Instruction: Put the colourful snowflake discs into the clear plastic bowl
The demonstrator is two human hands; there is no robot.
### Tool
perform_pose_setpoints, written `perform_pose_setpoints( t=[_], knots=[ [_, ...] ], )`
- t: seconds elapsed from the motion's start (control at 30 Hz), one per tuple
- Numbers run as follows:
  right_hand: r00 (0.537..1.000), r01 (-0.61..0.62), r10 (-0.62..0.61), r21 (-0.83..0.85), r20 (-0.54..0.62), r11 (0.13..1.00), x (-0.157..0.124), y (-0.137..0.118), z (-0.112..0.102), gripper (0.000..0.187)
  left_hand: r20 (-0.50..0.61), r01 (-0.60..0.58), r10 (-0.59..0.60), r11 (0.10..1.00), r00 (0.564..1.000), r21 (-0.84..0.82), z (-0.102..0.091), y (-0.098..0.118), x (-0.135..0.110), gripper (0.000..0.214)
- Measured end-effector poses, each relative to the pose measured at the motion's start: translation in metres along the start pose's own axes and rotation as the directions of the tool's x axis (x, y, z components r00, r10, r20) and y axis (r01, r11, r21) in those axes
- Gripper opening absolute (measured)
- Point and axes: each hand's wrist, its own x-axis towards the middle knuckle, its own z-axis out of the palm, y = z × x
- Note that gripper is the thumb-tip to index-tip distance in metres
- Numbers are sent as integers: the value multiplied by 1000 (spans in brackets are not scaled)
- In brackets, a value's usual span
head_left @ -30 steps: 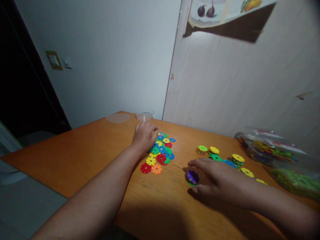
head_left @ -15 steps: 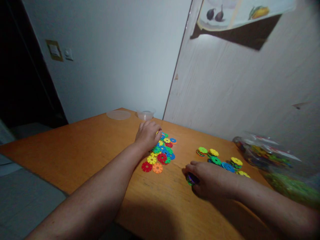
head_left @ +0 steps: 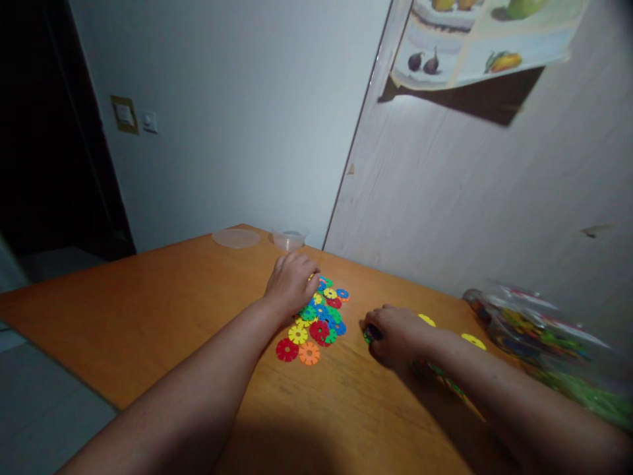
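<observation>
My left hand (head_left: 293, 282) is curled at the far left edge of a loose pile of slotted, flower-shaped plastic discs (head_left: 321, 313) in red, yellow, blue, green and orange. A bit of yellow disc (head_left: 311, 277) shows between its thumb and fingers; the rest of the grip is hidden. To the right of the pile, low over the table, my right hand (head_left: 395, 333) is closed around a small stack of discs (head_left: 374, 332), dark on top with green below. Yellow discs (head_left: 473, 341) show beyond my right forearm, which covers most of the others there.
Clear plastic bags (head_left: 537, 330) with more coloured pieces lie at the right. A clear bowl (head_left: 289, 239) and a round translucent lid (head_left: 236, 238) rest at the far end of the wooden table (head_left: 163, 316), near the wall. A fruit picture (head_left: 482, 53) hangs above.
The view has tilted up slightly. My right hand, still around the stack, has moved away from me, and its forearm now hides most of the right-hand discs. My left hand stays by the pile.
</observation>
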Motion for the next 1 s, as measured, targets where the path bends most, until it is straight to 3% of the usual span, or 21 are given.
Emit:
perform_pose_setpoints(
  t=[0.33,0.63,0.83,1.0],
  knots=[
    [987,-154,157,-79,34,985,54,37,1,39,38,26,-26,1000,999,4,-2,-1,-1,21],
    [975,-206,207,-12,78,978,69,56,3,38,54,57,-59,998,997,35,-3,-3,0,21],
    [990,-125,132,123,-47,984,76,52,-11,59,89,175,-185,979,979,107,5,-10,-2,21],
    [988,58,-22,235,-152,970,101,14,-19,55,278,281,-320,944,906,172,20,-18,-9,30]
  ],
)
